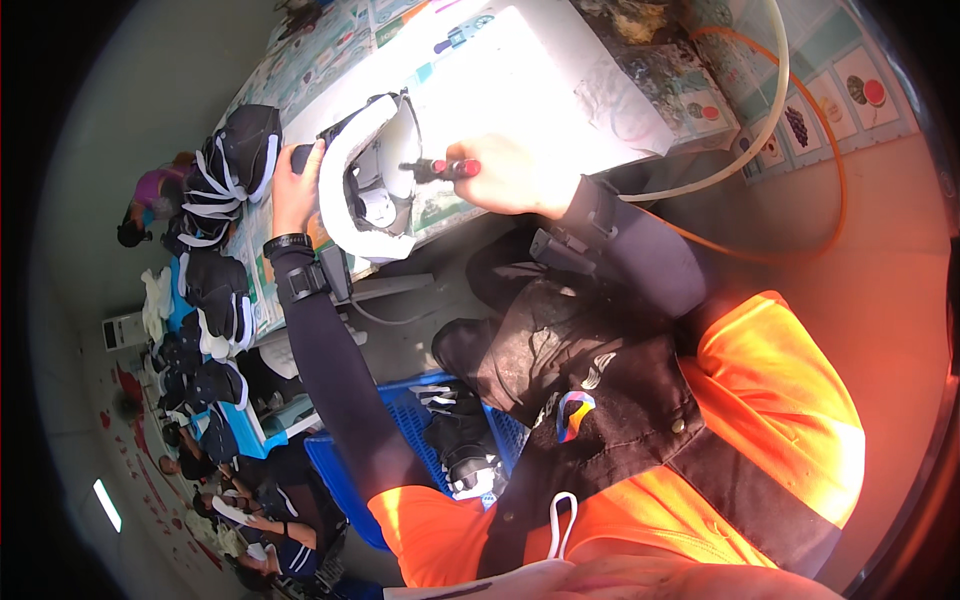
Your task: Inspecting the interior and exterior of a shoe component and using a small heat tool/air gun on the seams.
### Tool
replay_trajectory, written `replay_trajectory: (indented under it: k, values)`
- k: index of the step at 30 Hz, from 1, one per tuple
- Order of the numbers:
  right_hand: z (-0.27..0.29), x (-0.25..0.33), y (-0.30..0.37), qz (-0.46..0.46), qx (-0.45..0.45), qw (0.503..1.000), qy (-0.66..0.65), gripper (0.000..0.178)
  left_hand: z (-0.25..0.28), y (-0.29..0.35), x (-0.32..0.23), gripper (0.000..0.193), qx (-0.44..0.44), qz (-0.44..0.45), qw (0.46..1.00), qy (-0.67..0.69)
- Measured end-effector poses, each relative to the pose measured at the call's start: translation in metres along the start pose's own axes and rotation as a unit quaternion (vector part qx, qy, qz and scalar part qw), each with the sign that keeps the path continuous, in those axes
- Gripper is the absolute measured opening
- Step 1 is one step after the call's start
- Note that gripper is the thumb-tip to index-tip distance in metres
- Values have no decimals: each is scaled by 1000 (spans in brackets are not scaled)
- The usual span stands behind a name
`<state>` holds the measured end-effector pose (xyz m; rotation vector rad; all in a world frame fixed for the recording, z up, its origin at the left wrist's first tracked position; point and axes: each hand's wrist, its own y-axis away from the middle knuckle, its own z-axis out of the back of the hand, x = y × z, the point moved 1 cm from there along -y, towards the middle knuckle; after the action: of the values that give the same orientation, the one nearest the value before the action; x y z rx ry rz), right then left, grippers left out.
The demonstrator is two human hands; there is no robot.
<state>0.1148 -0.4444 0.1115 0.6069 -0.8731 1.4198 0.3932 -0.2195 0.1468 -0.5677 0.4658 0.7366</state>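
My left hand [295,195] grips the side of a black shoe with a thick white sole [338,190], which is tipped on its side at the table's near edge. The thumb points up beside its dark end. My right hand [520,175] is closed around a slim black tool with red parts [438,170]. Its tip reaches to the shoe's inner side; glare hides whether they touch. Strong sunlight washes out part of the right hand, and I cannot make out the tool's exact kind.
Several black and white shoes [235,160] stand along the table's left end. A blue crate [405,415] below holds more dark shoes. A pale hose [765,130] and an orange hose [840,190] loop at the right. Other people [285,545] sit at the lower left.
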Motion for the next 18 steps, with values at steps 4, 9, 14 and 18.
replay_trajectory:
  k: [4, 9, 14, 18]
  values:
    - [5, 5, 5, -47, -157, 986, 18, 27, 0, 5, 1, 49, 3, -3, 1000, 18]
    - [0, 4, 8, -60, -130, 989, 47, 28, 1, 7, -2, 48, 7, -1, 1000, 25]
    - [-9, -3, 10, -46, -63, 997, -27, 30, 1, 8, 0, 47, 14, 27, 999, 31]
    - [-9, -4, 10, -98, 30, 974, -201, 28, 1, 11, 4, 45, 5, 1, 999, 37]
